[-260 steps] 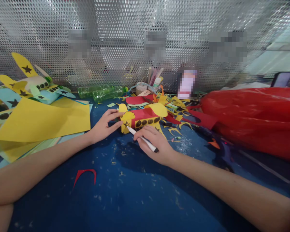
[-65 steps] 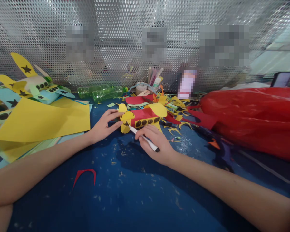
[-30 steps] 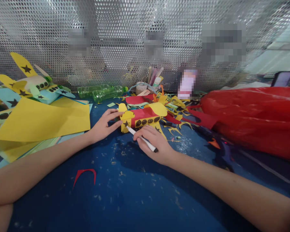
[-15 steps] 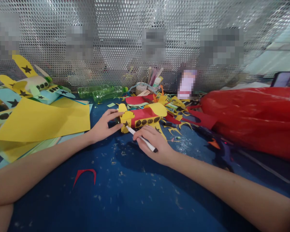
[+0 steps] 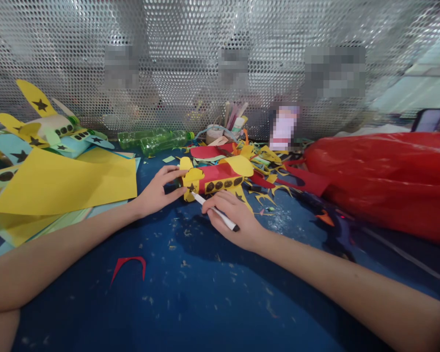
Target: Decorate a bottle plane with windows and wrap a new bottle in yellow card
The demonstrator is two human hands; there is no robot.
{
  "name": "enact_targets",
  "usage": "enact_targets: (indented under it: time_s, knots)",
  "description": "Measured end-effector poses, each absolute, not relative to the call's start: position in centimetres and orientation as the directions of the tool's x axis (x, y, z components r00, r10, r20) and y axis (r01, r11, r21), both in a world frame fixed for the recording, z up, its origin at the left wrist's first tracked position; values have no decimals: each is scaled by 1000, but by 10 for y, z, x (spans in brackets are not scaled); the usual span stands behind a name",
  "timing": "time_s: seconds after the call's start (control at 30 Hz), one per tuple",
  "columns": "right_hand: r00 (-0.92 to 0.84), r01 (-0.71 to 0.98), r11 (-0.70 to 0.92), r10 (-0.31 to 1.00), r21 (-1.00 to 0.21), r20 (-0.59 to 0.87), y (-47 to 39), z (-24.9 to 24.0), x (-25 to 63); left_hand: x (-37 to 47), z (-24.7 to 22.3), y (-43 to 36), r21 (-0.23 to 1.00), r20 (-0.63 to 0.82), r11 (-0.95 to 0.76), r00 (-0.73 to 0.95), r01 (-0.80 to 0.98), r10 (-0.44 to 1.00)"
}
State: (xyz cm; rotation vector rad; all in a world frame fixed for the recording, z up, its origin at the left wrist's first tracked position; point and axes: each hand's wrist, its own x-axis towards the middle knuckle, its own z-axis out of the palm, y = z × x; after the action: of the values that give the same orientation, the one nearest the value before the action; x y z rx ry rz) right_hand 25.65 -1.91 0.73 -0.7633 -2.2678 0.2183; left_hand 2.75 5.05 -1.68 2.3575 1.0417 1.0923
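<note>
A toy plane (image 5: pixel 220 177), made of a bottle wrapped in red and yellow paper, lies on the blue table, with black round windows along its side. My left hand (image 5: pixel 159 192) steadies its left end, thumb and fingers closed on the yellow paper. Between the fingers of my right hand (image 5: pixel 236 215) is a white marker (image 5: pixel 220 215) with a black end. Its tip touches or nearly touches a black star (image 5: pixel 191 187) on the yellow band at that end. My right fingers rest close to the plane's lower side.
Yellow paper sheets (image 5: pixel 73 181) and finished paper planes (image 5: pixel 58 127) lie at the left. Green bottles (image 5: pixel 165 143) and paper scraps (image 5: pixel 271 161) are behind. A large red plastic bag (image 5: pixel 381 181) and a glue gun (image 5: pixel 337 225) lie at the right. A red scrap (image 5: pixel 130 261) is in front.
Almost nothing differs. Both hands, the toy plane and the marker stay in nearly the same places.
</note>
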Motion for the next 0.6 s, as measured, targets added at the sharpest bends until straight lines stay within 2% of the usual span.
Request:
enact_targets:
  time_s: [0.6]
  knots:
    - [-567, 465, 811, 581, -355, 584, -18, 6, 257, 27, -17, 50, 567, 518, -681, 443, 463, 732]
